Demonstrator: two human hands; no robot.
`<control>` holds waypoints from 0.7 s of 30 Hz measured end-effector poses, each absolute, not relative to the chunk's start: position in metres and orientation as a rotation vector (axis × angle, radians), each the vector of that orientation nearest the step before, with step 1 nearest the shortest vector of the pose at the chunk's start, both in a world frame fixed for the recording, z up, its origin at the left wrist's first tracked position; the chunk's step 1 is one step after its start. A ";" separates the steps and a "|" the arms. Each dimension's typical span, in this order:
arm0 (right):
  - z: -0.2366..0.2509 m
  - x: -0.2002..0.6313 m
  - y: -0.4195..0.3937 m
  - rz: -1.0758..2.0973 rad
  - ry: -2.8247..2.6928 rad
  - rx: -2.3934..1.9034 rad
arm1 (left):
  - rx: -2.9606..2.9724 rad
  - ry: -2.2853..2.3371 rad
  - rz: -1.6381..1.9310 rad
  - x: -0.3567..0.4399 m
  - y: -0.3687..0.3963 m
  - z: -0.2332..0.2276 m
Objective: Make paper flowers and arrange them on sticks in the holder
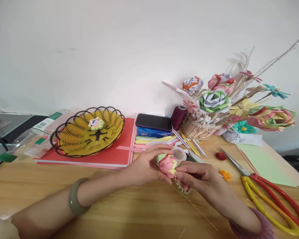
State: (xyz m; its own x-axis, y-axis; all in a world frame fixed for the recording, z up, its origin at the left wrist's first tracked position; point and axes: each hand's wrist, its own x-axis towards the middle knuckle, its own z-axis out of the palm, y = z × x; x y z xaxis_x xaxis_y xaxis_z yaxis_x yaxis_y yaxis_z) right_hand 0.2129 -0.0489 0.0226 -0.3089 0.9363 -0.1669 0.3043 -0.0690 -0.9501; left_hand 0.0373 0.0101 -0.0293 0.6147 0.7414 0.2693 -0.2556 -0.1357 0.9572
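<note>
A pink, yellow and green paper flower [167, 165] is held up between both hands above the wooden table. My left hand [146, 165], with a ring and a green bangle on its arm, curls its fingers and thumb around the flower's left side. The thumb and forefinger of my right hand [199, 177] pinch a yellow petal at its lower right edge. Partly hidden behind the hands are a roll of tape [179, 154] and a small round patterned item. A thin string [198, 209] trails from below the flower across the table.
Left, a yellow woven basket [109, 139] holding a paper rose [96, 123] rests on red paper [119, 157]. A phone [153, 122] lies on a blue packet, near a thread spool [178, 118]. Open scissors [246, 172] and green paper [271, 166] lie right, below a paper-flower arrangement [201, 127].
</note>
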 end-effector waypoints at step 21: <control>0.020 0.205 -0.049 1.245 -1.596 -1.484 | 1.845 0.561 0.828 0.033 0.009 -0.023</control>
State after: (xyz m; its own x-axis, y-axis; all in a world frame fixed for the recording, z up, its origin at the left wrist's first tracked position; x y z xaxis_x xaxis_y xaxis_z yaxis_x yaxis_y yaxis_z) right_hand 0.2051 -0.0486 0.0199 -0.1752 0.9724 -0.1541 0.3866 -0.0760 -0.9191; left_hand 0.0333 0.0091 -0.0227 0.6581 0.6945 0.2908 0.0123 -0.3961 0.9181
